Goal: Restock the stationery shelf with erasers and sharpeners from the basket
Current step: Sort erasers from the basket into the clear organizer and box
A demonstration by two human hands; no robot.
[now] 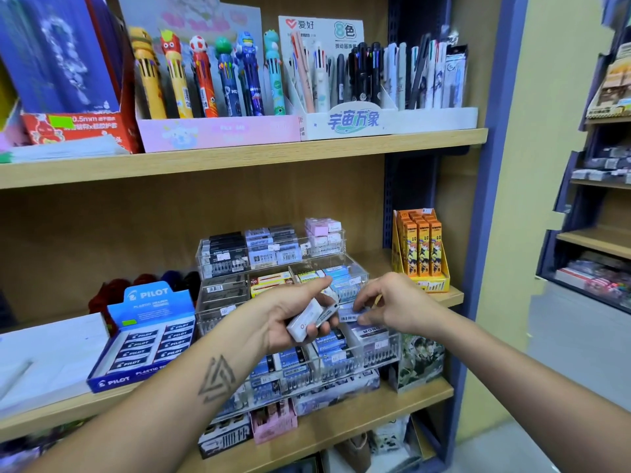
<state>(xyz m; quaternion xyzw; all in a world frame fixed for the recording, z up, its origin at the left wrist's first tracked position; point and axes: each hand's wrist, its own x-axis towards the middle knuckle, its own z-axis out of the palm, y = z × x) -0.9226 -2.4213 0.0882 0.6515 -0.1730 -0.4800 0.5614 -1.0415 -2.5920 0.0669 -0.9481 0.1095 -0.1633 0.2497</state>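
Erasers (305,323) sit gripped in left fingers (321,327); right fingers (362,307) pinch another eraser (349,315).

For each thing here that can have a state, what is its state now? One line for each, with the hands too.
left hand: grips white erasers
right hand: pinches a barcoded eraser
clear tiered organizer: open on top, compartments stocked
Pilot eraser box: lid up, erasers inside
orange pencil box: upright, full
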